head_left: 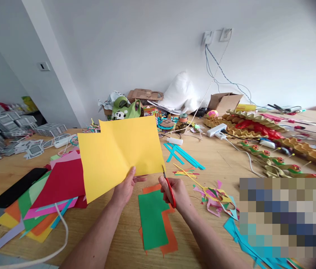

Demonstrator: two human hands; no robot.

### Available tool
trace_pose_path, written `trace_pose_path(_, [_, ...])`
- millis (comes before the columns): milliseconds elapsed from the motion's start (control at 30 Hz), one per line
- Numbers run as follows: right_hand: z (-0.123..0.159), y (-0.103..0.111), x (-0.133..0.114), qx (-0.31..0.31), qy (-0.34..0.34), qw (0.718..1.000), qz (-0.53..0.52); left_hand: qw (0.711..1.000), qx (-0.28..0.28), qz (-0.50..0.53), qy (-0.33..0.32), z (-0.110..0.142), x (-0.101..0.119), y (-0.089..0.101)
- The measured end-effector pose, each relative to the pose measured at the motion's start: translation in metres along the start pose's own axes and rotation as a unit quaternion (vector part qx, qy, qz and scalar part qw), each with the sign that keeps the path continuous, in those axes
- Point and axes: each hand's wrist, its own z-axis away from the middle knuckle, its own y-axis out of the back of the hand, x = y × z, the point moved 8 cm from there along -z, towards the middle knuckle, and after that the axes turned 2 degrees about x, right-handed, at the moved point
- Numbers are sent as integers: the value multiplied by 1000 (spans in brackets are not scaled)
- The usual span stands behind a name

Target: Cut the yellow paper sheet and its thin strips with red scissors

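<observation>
My left hand (127,185) grips the lower edge of a large yellow sheet of paper (118,149), thumb in front and fingers behind. The sheet is held up off the table and has a step cut out of its upper left corner. In my right hand (179,192) is a pair of scissors (170,190) with red handles, its blades at the sheet's lower right corner. Below both hands, a green paper piece (152,220) lies on top of an orange paper piece (172,239) on the table.
Coloured paper sheets (59,183) are piled at the left beside a white cable (64,231). Blue strips (186,155) and paper scraps (214,198) lie to the right. Egg-carton trays (303,149), a power strip (216,130) and a glass jar (182,123) stand farther back.
</observation>
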Motion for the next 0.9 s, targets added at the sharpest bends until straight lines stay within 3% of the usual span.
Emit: trace_pose_path(900, [1, 4, -2, 31, -8, 999, -9, 1000, -9, -6, 25, 1, -5, -3])
